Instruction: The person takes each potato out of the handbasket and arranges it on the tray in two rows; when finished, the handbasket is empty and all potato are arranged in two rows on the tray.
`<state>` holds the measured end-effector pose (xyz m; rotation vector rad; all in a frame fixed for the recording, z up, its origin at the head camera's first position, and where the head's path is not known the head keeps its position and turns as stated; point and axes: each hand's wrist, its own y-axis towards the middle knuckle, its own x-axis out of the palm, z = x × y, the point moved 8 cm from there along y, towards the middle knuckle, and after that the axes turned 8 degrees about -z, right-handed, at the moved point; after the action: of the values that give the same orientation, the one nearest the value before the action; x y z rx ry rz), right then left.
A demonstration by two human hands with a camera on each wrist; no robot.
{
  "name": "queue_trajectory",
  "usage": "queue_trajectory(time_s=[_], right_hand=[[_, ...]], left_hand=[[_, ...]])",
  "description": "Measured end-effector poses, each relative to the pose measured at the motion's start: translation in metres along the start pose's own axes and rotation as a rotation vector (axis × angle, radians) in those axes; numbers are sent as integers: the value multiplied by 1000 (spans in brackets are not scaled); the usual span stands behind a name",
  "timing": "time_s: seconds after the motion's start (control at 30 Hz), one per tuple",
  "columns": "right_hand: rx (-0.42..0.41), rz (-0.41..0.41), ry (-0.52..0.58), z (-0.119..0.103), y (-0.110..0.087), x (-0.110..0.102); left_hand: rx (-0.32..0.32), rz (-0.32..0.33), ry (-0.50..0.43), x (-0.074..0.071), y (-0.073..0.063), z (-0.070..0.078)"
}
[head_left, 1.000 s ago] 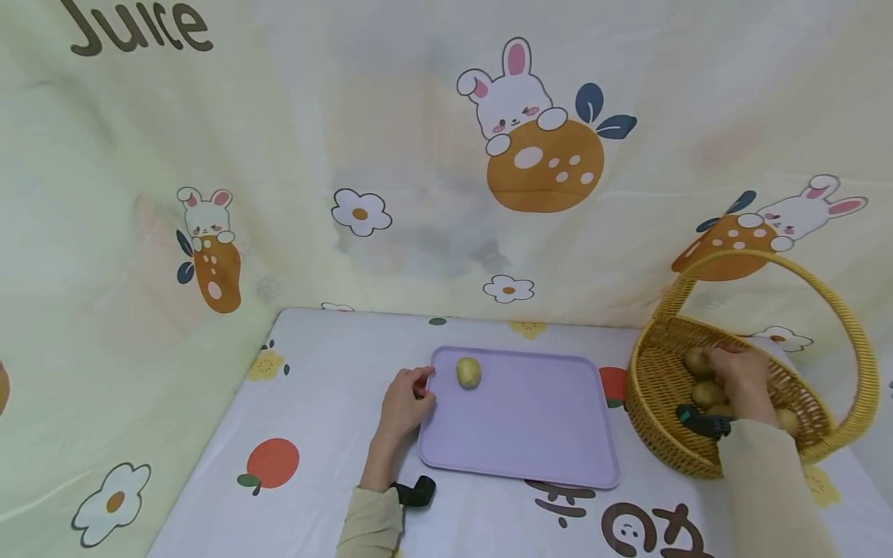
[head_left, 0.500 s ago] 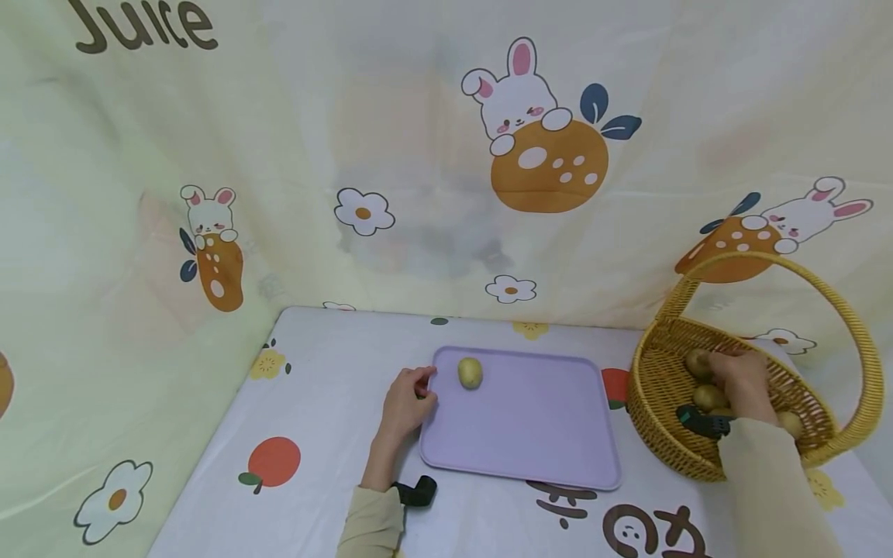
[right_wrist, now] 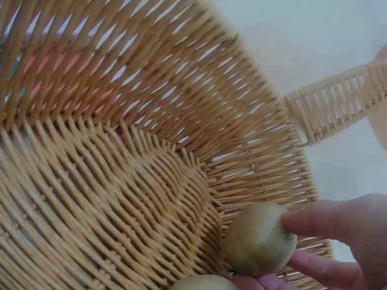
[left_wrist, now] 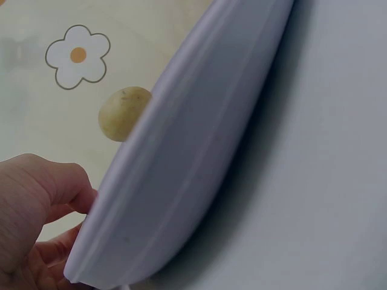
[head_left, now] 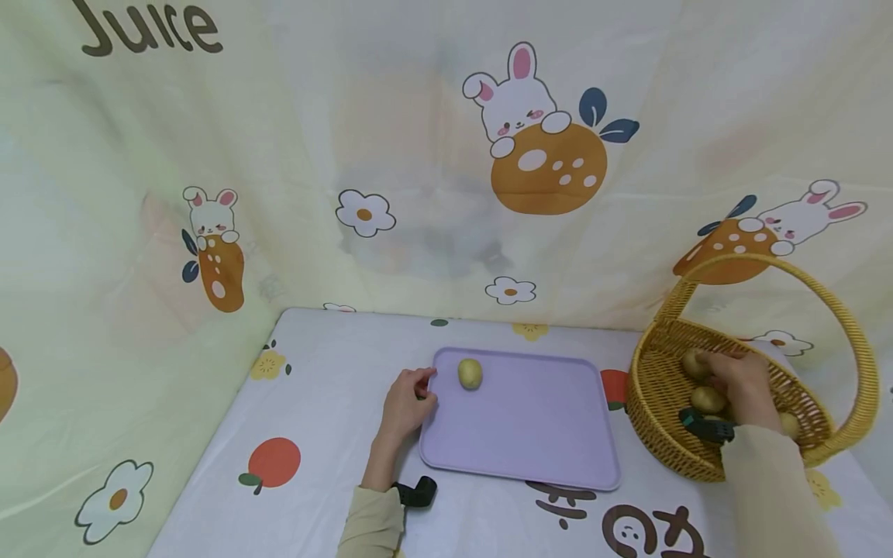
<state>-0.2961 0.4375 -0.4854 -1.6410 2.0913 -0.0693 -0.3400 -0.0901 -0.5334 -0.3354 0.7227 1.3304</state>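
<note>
A lilac rectangular tray point(head_left: 537, 418) lies on the table with one potato point(head_left: 470, 373) near its far left corner. My left hand point(head_left: 405, 404) pinches the tray's left rim; in the left wrist view the fingers point(left_wrist: 75, 184) meet the rim, with others partly hidden beneath it. On the right stands a yellow wicker basket point(head_left: 663, 442) with several potatoes inside. My right hand point(head_left: 746, 384) reaches into it and holds a potato point(right_wrist: 259, 238) between thumb and fingers, close to the woven wall. Another potato point(right_wrist: 204, 284) lies just below that one.
The basket's tall arched handle point(head_left: 854, 333) rises over the right forearm. A printed cloth point(head_left: 335, 372) covers the table, and a patterned curtain point(head_left: 418, 155) hangs behind and to the left. Each wrist wears a dark camera mount point(head_left: 417, 492).
The right hand and its potato have shifted slightly left within the basket. The left hand, the tray and the potato on it look unchanged apart from a slight camera shift.
</note>
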Motion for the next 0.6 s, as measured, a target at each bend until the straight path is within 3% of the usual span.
queue_trajectory(time_s=[0.27,0.5,0.6], right_hand=[[-156,-48,232,-15,-19,8],[-38,-2,32,-9,-6,2],[11,4,2,-9,-2,3]], left_hand=[[-8,-4,-1,1,-1,1],[-10,-4,3,2,-1,0],[-10,1,12,2,-1,-2]])
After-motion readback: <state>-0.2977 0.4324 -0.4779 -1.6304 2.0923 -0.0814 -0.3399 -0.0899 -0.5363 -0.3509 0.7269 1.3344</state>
